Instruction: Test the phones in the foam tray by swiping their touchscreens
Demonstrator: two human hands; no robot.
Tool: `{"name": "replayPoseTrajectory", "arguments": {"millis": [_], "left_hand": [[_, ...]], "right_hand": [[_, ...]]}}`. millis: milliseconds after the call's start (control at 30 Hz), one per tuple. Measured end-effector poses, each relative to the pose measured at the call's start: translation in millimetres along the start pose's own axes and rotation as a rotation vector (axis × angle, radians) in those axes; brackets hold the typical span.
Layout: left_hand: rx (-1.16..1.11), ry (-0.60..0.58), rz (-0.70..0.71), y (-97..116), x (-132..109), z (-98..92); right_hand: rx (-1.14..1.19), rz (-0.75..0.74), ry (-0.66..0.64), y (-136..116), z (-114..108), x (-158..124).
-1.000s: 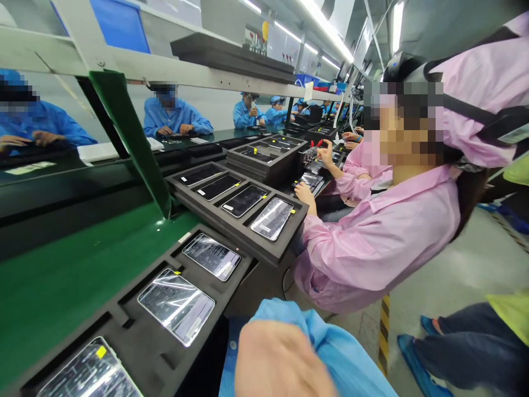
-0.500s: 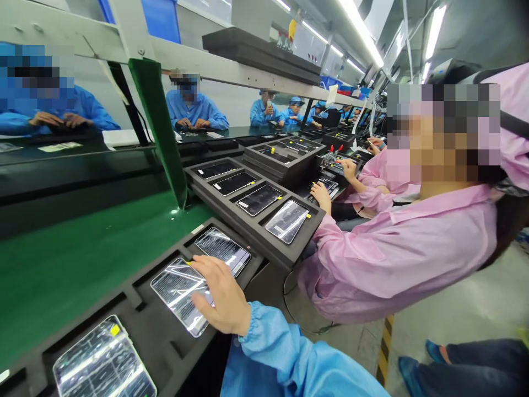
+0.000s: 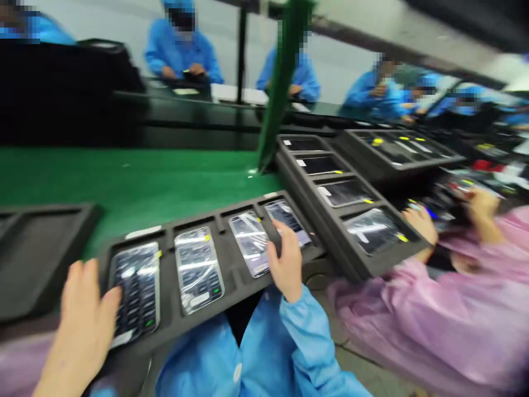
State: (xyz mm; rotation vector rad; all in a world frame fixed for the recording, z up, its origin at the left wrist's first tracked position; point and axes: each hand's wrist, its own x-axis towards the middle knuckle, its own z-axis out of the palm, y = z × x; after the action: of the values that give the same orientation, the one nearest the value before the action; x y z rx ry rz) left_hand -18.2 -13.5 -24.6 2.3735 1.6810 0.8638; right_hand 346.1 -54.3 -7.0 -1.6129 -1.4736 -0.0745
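A dark foam tray lies across the front, holding several lit phones under clear film, some with yellow tabs. My left hand is at its left end, fingers stretched out and thumb apart. The thumb overlaps the edge of the leftmost phone, which shows a keypad-like screen. Beside it lies a second phone. My right hand hovers or rests, fingers apart, between the third phone and the rightmost phone, partly covering the latter. Whether its fingertips touch either one, I cannot tell.
Another foam tray sits at the left on the green bench. To the right, stacked trays hold dark screens. A green post rises behind. A co-worker's pink sleeve is close on the right; people in blue sit opposite.
The view has swung left, bringing my left hand and the tray's left end into sight. My right hand stays near the two right-hand phones, with its fingers still apart.
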Motion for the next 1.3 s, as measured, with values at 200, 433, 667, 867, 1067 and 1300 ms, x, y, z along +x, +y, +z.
{"name": "replayPoseTrajectory", "arguments": {"millis": [200,433,667,867,1067,1300], "left_hand": [[-0.082,-0.106,-0.168,2,-14,-17.8],[-0.051,-0.099,-0.116,3,2,-27.3],[-0.028,-0.135,-0.108,3,2,-17.7],[-0.044,-0.212,0.031,-5,-17,-40.0],[-0.139,-0.036,-0.015,4,0,-46.4],[-0.135,-0.092,-0.052,-8,11,-11.8]], "right_hand": [[0.061,-0.182,-0.199,-9,5,23],[-0.007,-0.489,-0.603,-69,42,53],[-0.136,-0.561,-0.690,-76,66,57],[-0.042,-0.610,-0.769,-72,50,49],[0.071,-0.535,-0.652,-74,48,61],[-0.109,-0.518,-0.617,-69,74,56]]}}
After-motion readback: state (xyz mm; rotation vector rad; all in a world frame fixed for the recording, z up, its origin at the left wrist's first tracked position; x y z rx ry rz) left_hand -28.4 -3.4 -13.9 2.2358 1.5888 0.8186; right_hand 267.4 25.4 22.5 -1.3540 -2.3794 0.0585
